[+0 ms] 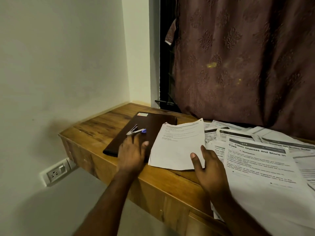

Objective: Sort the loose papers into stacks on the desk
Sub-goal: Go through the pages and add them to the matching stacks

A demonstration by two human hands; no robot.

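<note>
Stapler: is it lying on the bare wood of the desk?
No, the stapler lies on the dark folder, just beyond the left hand.

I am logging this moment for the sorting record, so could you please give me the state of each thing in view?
left hand: fingers spread, resting on the folder
right hand: pinches the sheet's near corner
sheet: partly over the folder's edge
folder: closed, flat on the desk
stapler: lying on the folder
loose papers: spread out, overlapping, unstacked
desk: wooden, bare at the left end
</note>
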